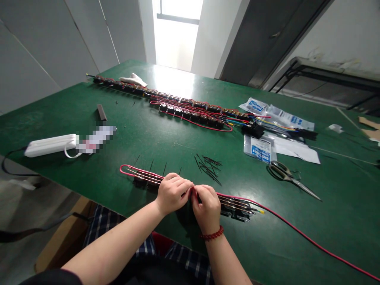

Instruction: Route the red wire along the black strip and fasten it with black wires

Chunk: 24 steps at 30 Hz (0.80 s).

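Note:
A black terminal-like strip (pixel 236 209) with bare metal rods along it lies at the near edge of the table. A red wire (pixel 280 213) runs along its top, loops back at the left end and trails off to the lower right. Both my left hand (pixel 175 192) and my right hand (pixel 207 204) are over the strip's middle, fingertips pinched together and nearly touching. Whatever they pinch is too small and hidden to name. Several thin black ties (pixel 165 169) stick up from the strip's left part. Beyond my hands lies a pile of loose black ties (pixel 209 168).
Scissors (pixel 286 176) lie to the right. Longer wired strips (pixel 178 101) stretch across the back, ending near a black connector (pixel 253 129) and plastic bags (pixel 259 148). At left are a white power strip (pixel 52 144) and a dark bar (pixel 101 113); a white cloth (pixel 133 80) lies farther back.

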Motion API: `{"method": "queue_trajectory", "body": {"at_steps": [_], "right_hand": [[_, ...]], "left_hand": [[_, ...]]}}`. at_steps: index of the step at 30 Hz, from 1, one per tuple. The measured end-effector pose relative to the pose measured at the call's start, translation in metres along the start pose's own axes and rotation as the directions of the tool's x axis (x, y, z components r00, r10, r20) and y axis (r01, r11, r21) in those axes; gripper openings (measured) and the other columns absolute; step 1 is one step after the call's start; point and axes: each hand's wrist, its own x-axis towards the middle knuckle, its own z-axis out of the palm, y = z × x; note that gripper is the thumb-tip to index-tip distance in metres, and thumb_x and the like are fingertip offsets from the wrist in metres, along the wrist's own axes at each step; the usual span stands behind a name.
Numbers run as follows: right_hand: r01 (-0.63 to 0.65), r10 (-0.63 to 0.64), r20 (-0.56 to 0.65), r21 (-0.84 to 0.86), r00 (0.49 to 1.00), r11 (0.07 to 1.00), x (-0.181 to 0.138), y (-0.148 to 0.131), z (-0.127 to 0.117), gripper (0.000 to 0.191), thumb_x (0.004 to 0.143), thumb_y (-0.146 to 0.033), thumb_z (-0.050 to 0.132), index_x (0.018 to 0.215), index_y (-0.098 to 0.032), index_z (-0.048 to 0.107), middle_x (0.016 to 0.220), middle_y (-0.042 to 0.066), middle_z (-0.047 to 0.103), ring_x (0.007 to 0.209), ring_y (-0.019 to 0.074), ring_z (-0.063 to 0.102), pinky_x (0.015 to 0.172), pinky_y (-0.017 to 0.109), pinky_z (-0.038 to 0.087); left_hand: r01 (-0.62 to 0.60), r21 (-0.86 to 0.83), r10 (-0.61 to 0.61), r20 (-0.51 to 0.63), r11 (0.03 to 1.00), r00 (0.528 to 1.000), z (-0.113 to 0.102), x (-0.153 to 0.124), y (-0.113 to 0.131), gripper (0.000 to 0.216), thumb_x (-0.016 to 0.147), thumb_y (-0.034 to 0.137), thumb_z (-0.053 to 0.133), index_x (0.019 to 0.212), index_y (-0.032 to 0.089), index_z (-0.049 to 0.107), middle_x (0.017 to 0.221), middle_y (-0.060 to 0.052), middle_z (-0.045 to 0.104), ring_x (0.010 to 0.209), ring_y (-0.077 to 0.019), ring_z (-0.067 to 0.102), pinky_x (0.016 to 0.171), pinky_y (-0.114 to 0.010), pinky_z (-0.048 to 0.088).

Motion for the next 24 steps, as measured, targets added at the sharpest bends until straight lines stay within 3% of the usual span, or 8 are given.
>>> {"method": "queue_trajectory", "body": {"at_steps": [24], "right_hand": [[0.032, -0.031, -0.012, 0.027, 0.999, 0.999, -0.0010, 0.0014, -0.0017, 0.021, 0.089, -0.007, 0.051, 0.097, -0.019, 0.065, 0.086, 0.005, 0.070, 0.086, 0.0183, 0.063, 0.079, 0.035, 0.055]], "left_hand": [[0.002, -0.017, -0.002, 0.023, 1.000, 1.000, 0.0020, -0.0011, -0.0013, 0.012, 0.089, 0.018, 0.056, 0.091, 0.024, 0.066, 0.095, 0.004, 0.075, 0.081, -0.0122, 0.068, 0.085, -0.033, 0.043]]}}
